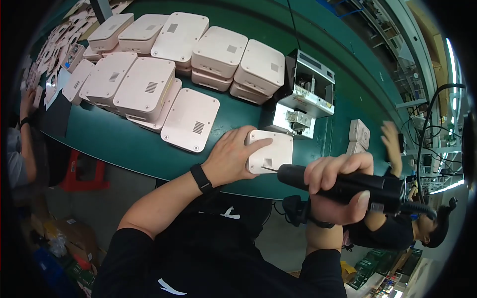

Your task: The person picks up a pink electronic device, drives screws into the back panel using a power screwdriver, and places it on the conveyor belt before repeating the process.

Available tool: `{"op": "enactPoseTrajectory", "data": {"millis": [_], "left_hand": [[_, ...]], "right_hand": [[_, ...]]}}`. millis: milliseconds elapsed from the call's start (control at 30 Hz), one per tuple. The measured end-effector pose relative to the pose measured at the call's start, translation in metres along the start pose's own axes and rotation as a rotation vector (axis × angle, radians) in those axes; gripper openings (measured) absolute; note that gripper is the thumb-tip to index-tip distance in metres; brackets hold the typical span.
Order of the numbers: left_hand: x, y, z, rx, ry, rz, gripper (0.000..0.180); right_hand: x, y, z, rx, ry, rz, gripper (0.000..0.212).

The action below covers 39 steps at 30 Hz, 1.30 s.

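A white, square plastic box [279, 149] with rounded corners, a small vent grille and corner screw holes lies on the green table in front of me. My left hand [232, 154] grips its left side, one finger stretched over the top face. In my right hand [340, 186] is a black electric screwdriver [293, 176], its cable running off to the right. The thin bit points left and reaches the box's near edge beside the grille. Whether it sits in a screw hole, I cannot tell.
Several similar white boxes [190, 119] are stacked at the left and back. Behind the held box stands a black-and-silver bench machine [310, 92]. Small white boxes [358, 131] lie at the right, near a co-worker's hand [391, 144]. Another person's arm [27, 134] shows far left.
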State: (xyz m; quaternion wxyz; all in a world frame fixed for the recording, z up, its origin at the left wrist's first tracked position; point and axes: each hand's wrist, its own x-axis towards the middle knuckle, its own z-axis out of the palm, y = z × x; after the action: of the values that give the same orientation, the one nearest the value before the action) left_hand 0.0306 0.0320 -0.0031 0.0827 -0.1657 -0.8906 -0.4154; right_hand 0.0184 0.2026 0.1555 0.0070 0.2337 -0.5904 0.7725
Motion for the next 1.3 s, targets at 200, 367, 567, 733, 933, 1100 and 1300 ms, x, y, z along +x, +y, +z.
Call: {"op": "enactPoseTrajectory", "data": {"millis": [200, 367, 567, 733, 933, 1100, 1300], "left_hand": [[0.002, -0.001, 0.002, -0.002, 0.072, 0.038, 0.078], [0.001, -0.002, 0.003, -0.022, 0.084, 0.046, 0.078], [-0.001, -0.002, 0.005, 0.001, 0.062, 0.038, 0.076], [-0.003, -0.004, 0.007, 0.003, 0.078, 0.042, 0.076], [-0.002, 0.000, -0.002, 0.000, 0.050, 0.018, 0.076], [0.003, 0.018, -0.040, -0.196, -0.168, -0.199, 0.072], [0.000, 0.021, -0.046, -0.544, -0.384, -0.407, 0.069]], "right_hand": [[-0.012, -0.001, 0.018, -0.079, -0.036, 0.077, 0.055], [-0.014, 0.009, 0.021, -0.100, -0.049, 0.162, 0.058], [-0.018, 0.014, 0.019, -0.114, -0.088, 0.222, 0.059], [-0.021, 0.019, 0.021, -0.127, -0.100, 0.200, 0.059], [-0.011, 0.011, 0.022, -0.054, -0.165, 0.059, 0.053], [0.000, -0.039, -0.014, 0.120, 0.062, -0.210, 0.042], [-0.051, -0.012, -0.078, -0.135, 0.331, -0.326, 0.044]]}}
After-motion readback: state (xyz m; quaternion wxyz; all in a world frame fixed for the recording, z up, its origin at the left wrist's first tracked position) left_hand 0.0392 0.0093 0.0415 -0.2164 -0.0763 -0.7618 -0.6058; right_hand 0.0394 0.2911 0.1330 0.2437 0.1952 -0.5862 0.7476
